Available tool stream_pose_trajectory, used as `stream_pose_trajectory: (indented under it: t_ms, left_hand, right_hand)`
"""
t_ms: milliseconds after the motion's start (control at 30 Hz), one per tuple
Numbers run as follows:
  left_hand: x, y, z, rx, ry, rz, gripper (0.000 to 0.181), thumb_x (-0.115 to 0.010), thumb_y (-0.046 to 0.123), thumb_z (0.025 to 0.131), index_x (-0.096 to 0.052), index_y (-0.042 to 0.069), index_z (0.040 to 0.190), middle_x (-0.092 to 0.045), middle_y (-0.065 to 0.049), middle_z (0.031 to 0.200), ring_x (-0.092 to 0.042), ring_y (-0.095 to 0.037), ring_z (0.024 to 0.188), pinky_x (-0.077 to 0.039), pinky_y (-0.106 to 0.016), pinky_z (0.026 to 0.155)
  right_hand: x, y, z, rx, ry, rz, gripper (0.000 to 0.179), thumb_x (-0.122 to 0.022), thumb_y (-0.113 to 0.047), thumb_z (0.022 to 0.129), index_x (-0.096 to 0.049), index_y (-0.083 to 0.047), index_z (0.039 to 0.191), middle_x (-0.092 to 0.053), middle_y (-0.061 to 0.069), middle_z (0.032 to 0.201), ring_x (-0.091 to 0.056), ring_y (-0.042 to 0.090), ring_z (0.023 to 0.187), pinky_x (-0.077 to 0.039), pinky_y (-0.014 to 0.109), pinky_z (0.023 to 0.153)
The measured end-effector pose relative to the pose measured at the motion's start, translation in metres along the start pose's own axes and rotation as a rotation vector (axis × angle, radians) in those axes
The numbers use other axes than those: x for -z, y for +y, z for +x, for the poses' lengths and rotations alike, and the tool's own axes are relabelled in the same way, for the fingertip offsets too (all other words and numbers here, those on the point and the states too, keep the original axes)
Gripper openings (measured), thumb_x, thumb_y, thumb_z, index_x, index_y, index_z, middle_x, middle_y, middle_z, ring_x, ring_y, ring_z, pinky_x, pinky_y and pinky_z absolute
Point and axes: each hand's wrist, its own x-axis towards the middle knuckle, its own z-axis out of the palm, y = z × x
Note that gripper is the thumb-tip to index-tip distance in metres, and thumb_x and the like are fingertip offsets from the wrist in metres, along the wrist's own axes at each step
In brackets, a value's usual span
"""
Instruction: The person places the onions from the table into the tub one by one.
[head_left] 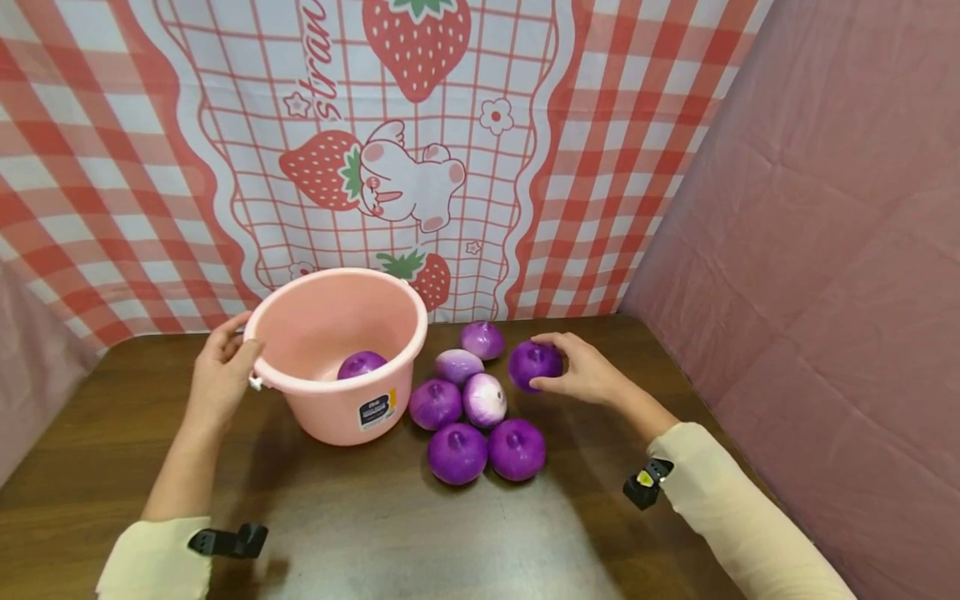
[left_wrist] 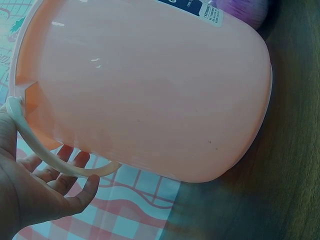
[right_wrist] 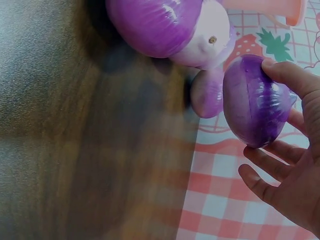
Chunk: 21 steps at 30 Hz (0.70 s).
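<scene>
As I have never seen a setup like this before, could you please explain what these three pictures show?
There is no robot here: a person works with two bare hands. One picture comes from a camera worn on the head, looking forward and down; the other two come from cameras on the left and right wrists. On the brown table stands a pink bucket with one purple onion inside. Beside it lie six more onions. The left hand holds the bucket at its side, by the handle, while the right hand holds another onion. A strawberry-print cloth hangs behind.
</scene>
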Motion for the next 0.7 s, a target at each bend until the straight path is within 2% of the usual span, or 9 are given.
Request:
stream_pose_trajectory:
  t_ms: [200,400,567,700]
  left_hand:
    - [0.0,-0.001,-0.002,-0.033,-0.014,-0.018,0.041,-0.052,0.01,0.091,-0.045,0.01,0.132,-0.062,0.02,0.082,-0.057,0.003,0.064,-0.046,-0.01,0.055]
    - [0.0,-0.001,-0.001,-0.028,-0.008,-0.007,0.041,-0.052,0.01,0.091,-0.045,0.01,0.132,-0.062,0.021,0.082,-0.057,0.004,0.065,-0.046,-0.009,0.056]
    - [0.001,-0.002,-0.001,-0.03,-0.016,-0.011,0.045,-0.052,0.011,0.091,-0.043,0.007,0.135,-0.062,0.02,0.083,-0.058,0.003,0.064,-0.046,-0.01,0.055]
    - [0.0,0.0,-0.002,-0.022,-0.011,-0.007,0.045,-0.052,0.011,0.091,-0.043,0.007,0.135,-0.062,0.021,0.083,-0.058,0.003,0.065,-0.046,-0.009,0.055]
  right_hand:
    - [0.003,-0.007,0.002,0.0,-0.009,-0.005,0.064,-0.079,-0.03,0.072,-0.053,-0.011,0.127,-0.057,0.015,0.114,-0.055,0.027,0.104,-0.05,0.044,0.085]
    - [0.006,-0.013,0.005,0.011,-0.005,0.002,0.064,-0.08,-0.03,0.072,-0.053,-0.012,0.128,-0.057,0.013,0.117,-0.055,0.025,0.106,-0.05,0.042,0.086]
    - [0.012,-0.02,0.006,0.017,-0.004,0.016,0.064,-0.079,-0.032,0.073,-0.052,-0.013,0.128,-0.056,0.012,0.118,-0.054,0.023,0.102,-0.051,0.035,0.08]
    - [0.016,-0.027,0.007,0.017,-0.012,0.038,0.065,-0.079,-0.032,0.074,-0.052,-0.012,0.129,-0.055,0.012,0.118,-0.054,0.022,0.099,-0.052,0.035,0.077]
